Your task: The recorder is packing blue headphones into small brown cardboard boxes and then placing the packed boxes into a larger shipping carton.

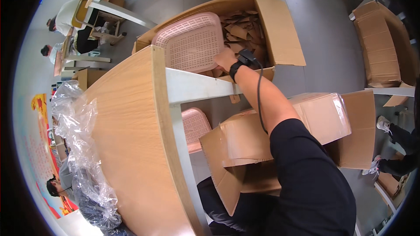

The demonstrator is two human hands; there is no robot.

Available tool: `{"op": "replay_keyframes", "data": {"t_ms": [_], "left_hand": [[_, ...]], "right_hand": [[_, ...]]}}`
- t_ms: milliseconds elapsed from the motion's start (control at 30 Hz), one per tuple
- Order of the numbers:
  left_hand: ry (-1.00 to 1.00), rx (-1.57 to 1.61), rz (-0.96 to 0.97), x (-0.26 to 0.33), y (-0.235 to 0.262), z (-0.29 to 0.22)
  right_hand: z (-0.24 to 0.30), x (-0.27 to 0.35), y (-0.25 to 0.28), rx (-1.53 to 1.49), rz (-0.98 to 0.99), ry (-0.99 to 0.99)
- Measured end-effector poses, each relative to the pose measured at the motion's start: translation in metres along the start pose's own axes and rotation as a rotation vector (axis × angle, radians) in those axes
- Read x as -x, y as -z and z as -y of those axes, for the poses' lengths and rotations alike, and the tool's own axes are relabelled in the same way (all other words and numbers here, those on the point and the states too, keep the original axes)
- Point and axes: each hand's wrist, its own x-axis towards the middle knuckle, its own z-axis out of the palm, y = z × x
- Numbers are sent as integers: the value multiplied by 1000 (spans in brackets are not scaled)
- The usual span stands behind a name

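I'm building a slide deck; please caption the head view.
The right hand grips a pink basket by its rim at an open cardboard box of cardboard scraps.

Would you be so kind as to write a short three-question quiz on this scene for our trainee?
1. Multiple choice: how many pink baskets are visible? A) one; B) two; C) three.
2. True or false: the right hand touches nothing.
3. Fill the gap: the open carton by that hand contains loose brown pieces of ____.

Key:
1. B; the second basket shows below the first in the picture.
2. False; it holds the edge of the upper basket.
3. Cardboard.
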Motion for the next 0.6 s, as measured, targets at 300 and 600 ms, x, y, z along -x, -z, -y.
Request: {"op": "replay_keyframes", "data": {"t_ms": [300, 600], "left_hand": [[-15, -35, -43, 2, -8, 5], [-9, -43, -44, 7, -11, 0]], "right_hand": [[20, 11, -29, 564, 541, 159], [21, 5, -32, 645, 629, 166]]}}
